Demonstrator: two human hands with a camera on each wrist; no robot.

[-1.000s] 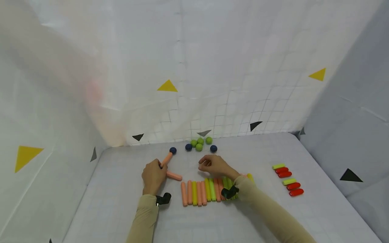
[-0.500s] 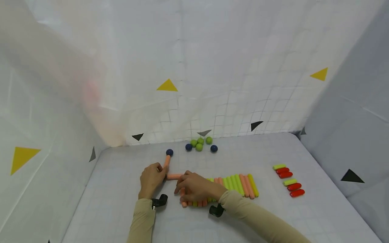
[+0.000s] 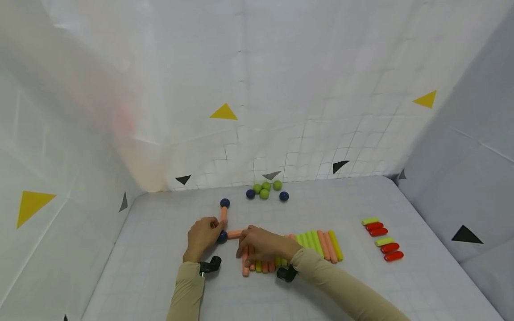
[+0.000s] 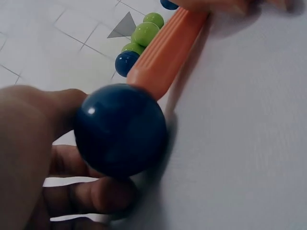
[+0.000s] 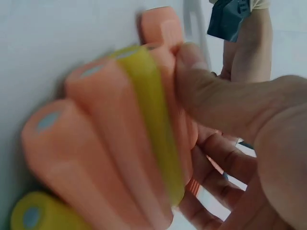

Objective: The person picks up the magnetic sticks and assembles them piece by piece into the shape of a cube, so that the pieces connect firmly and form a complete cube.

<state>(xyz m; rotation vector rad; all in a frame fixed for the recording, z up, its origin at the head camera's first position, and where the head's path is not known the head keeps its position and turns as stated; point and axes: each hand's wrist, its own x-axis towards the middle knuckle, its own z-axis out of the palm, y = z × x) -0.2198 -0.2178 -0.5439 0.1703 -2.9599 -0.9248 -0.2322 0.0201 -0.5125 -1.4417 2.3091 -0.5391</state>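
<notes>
My left hand (image 3: 202, 235) pinches a dark blue ball (image 4: 120, 130), its thumb on one side and fingertips (image 4: 117, 192) on the other. From that ball an orange magnetic stick (image 3: 224, 213) runs toward the back, ending at another blue ball (image 3: 225, 203). A second orange stick (image 4: 168, 52) extends right from the same ball and passes under my right hand (image 3: 263, 244). That hand grips the leftmost orange stick (image 5: 163, 26) of a row, thumb against it. Beside it, more orange sticks (image 5: 103, 91) and a yellow stick (image 5: 153, 96) lie packed together, grey discs in their ends.
Green balls (image 3: 264, 194) cluster at the back, with a blue ball (image 3: 250, 194) on their left and another blue ball (image 3: 284, 196) on their right. The row ends at a yellow stick (image 3: 335, 245). Short red pieces (image 3: 393, 256) and yellow-green pieces (image 3: 370, 221) lie farther right.
My right hand came left and down from above the row to its left end. The joined sticks turned in my left hand and now stand nearly square. The leftmost stick shifted slightly toward me.
</notes>
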